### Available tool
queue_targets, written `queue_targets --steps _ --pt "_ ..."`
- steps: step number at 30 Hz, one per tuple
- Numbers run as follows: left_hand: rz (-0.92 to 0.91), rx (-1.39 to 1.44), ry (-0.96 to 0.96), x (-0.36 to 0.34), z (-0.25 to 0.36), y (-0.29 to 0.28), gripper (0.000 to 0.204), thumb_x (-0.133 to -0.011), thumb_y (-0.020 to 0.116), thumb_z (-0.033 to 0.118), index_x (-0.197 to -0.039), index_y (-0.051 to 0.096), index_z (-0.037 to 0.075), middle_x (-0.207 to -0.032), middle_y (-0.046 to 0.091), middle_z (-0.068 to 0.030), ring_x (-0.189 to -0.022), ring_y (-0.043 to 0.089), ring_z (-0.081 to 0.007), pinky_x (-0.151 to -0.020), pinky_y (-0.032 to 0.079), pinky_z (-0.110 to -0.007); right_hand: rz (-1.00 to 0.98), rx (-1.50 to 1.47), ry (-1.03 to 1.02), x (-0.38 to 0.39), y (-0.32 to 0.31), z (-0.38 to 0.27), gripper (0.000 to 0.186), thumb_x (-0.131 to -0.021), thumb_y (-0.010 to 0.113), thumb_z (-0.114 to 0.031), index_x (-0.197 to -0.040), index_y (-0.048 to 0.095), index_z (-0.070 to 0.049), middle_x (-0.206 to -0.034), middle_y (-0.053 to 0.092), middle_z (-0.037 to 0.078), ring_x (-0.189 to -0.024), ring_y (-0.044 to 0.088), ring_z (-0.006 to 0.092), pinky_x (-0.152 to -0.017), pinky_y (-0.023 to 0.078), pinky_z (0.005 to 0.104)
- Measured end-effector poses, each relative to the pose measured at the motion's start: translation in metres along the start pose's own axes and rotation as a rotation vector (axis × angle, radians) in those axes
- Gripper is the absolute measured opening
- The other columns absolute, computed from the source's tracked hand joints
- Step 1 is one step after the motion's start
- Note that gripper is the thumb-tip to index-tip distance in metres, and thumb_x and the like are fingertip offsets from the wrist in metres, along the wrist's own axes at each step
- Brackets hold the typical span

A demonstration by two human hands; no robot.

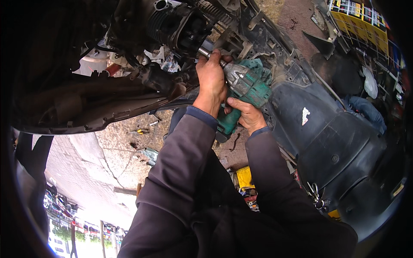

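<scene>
Left fingers (214, 56) curled round the cylindrical metal socket (204, 52) of a scuffed green power wrench (254, 88), right fingers (240, 105) gripping its handle (229, 122), finned metal cylinder (160, 28), smooth curved black panel (335, 129)

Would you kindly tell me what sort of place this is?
It looks like a vehicle repair spot, perhaps for scooters: a dark, finned metal engine part lies exposed, large black moulded plastic panelling is nearby, and the left hand and right hand hold a green-and-silver power tool.
</scene>
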State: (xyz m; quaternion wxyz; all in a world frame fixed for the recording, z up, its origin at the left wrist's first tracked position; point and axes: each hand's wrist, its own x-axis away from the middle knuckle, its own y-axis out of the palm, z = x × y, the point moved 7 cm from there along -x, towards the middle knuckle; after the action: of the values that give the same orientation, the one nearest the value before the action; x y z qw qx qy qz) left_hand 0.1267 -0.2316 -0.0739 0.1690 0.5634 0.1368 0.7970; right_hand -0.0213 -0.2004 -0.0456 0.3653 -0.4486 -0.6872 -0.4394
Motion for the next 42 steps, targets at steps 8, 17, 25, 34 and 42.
queue_targets --steps 8,17,25,34,42 --pt "0.14 0.045 0.012 0.001 0.009 0.006 0.013 -0.093 0.052 0.01 -0.101 0.05 0.0 -0.078 0.058 -0.0106 -0.067 0.057 -0.0218 -0.063 0.051 -0.035 -0.025 -0.014 -0.006 -0.01 0.001 -0.012 0.022 -0.081 0.073 -0.004 -0.101 0.064 -0.005 -0.086 0.064 0.003 -0.069 0.06 0.0156 -0.065 0.05 0.0284" --pt "0.196 0.024 0.094 -0.005 0.01 0.005 0.012 -0.092 0.053 0.009 -0.098 0.049 0.0 -0.075 0.058 -0.0108 -0.063 0.058 -0.0215 -0.058 0.05 -0.034 -0.037 -0.016 -0.087 -0.017 0.002 -0.022 0.032 -0.08 0.074 -0.001 -0.11 0.063 -0.005 -0.097 0.065 0.002 -0.084 0.061 0.0135 -0.075 0.051 0.0275" --pt "0.239 -0.031 0.131 -0.004 0.014 0.003 0.011 -0.092 0.053 0.009 -0.097 0.049 0.0 -0.075 0.059 -0.011 -0.063 0.058 -0.0212 -0.058 0.05 -0.034 -0.046 0.064 -0.156 -0.019 0.008 -0.03 0.042 -0.079 0.075 0.0 -0.119 0.06 -0.004 -0.107 0.064 0.002 -0.091 0.06 0.0137 -0.078 0.051 0.0277" --pt "0.245 -0.016 0.115 -0.006 0.014 0.001 0.01 -0.091 0.053 0.01 -0.096 0.051 0.001 -0.073 0.059 -0.0098 -0.063 0.058 -0.0208 -0.059 0.049 -0.033 -0.104 0.011 -0.155 -0.024 0.006 -0.021 0.056 -0.078 0.075 0.002 -0.129 0.054 -0.006 -0.127 0.057 0.005 -0.119 0.052 0.018 -0.102 0.041 0.0321" --pt "0.245 -0.032 0.073 -0.001 0.014 0.003 0.01 -0.093 0.051 0.011 -0.096 0.051 0.001 -0.071 0.058 -0.0092 -0.062 0.057 -0.0197 -0.058 0.048 -0.032 -0.109 0.365 -0.283 -0.016 0.009 -0.048 0.055 -0.079 0.077 -0.004 -0.129 0.054 -0.005 -0.127 0.057 0.005 -0.117 0.051 0.0166 -0.1 0.042 0.0321"
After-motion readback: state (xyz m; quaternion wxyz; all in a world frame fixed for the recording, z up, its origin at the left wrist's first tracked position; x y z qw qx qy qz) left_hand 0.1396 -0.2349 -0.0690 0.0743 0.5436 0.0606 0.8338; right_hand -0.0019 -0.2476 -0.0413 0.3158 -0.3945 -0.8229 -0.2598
